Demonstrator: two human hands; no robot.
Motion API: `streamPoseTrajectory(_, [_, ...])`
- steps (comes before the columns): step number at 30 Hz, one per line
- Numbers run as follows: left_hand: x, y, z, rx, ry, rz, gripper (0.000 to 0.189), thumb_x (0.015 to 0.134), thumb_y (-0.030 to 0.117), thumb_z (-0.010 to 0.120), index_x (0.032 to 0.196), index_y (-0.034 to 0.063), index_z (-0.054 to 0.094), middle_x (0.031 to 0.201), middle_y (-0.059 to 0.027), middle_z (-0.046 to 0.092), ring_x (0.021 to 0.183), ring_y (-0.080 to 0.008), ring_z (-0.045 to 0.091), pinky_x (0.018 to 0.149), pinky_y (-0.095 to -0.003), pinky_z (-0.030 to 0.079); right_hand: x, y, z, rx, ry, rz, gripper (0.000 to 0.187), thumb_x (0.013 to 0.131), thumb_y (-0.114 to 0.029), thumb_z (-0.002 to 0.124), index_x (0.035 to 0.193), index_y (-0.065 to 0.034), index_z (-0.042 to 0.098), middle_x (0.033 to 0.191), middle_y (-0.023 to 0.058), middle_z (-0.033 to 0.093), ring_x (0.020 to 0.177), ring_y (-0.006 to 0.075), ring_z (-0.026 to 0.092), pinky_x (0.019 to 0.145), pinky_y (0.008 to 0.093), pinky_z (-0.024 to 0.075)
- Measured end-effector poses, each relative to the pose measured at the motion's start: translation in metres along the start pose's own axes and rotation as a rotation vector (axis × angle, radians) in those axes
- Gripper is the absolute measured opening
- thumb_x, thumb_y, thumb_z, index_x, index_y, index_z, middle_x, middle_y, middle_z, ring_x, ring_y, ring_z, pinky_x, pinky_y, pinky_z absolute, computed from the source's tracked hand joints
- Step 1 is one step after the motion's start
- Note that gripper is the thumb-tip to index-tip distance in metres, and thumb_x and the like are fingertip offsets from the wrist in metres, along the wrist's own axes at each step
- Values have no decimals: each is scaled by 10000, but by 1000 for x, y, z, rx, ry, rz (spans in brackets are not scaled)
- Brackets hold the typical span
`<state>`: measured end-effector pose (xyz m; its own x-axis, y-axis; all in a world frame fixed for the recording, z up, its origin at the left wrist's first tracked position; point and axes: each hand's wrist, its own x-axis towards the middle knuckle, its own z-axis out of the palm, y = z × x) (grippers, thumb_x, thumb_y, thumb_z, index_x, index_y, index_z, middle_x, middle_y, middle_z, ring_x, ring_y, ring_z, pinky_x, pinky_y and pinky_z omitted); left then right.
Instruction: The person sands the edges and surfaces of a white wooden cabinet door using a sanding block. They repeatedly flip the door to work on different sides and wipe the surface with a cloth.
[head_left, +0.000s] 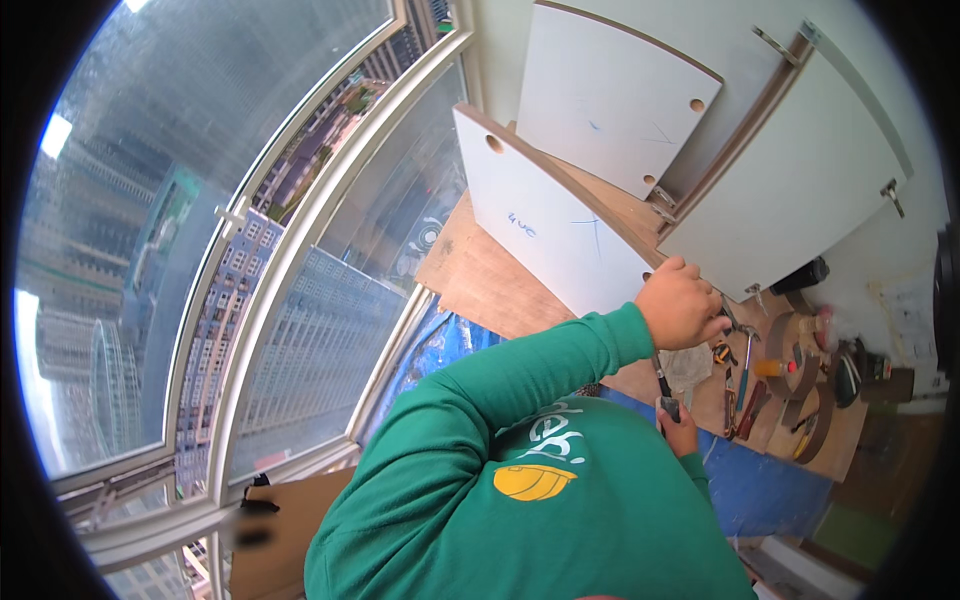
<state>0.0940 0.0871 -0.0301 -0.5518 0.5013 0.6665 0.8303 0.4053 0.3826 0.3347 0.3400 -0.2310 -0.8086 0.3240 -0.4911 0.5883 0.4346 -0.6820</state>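
Note:
My left hand (679, 304) is closed over the near end of a white laminate panel (544, 214), beside a round bored hole. The panel stands tilted on edge and bears blue pen marks; its brown edge faces up. Lower down, close to my torso, my right hand (679, 431) grips a hand tool (664, 394) with a dark shaft and a grey end. Its exact kind is unclear. Past the hands, a claw hammer (745, 367) with a blue handle lies on the plywood worktop (499, 274), near a tape measure (721, 352).
A second white panel (607, 97) with bored holes leans at the back. To its right stands a white panel with metal hinges (795, 165). Several tools, brown edging strips (780, 352) and an orange bottle (769, 367) occupy the right side. Tall windows (300, 300) line the left; cardboard (285, 532) stands below.

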Motion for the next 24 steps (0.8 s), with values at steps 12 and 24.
streamPoseTrajectory(12, [-8,-5,5,16,-56,12,370,835,494,781,841,125,759,773,-34,680,847,-251,637,821,-415,440,7,48,-38,47,-114,55,374,1000,-203,759,1319,-15,704,1142,57,746,1014,164,681,925,342,553])
streamPoseTrajectory(24, [-10,6,-10,49,16,-7,533,908,597,725,690,120,628,699,-33,579,741,-267,556,757,-405,428,107,26,-72,-178,-320,-115,633,965,-298,796,1463,49,616,1312,184,735,1168,254,693,1036,364,531])
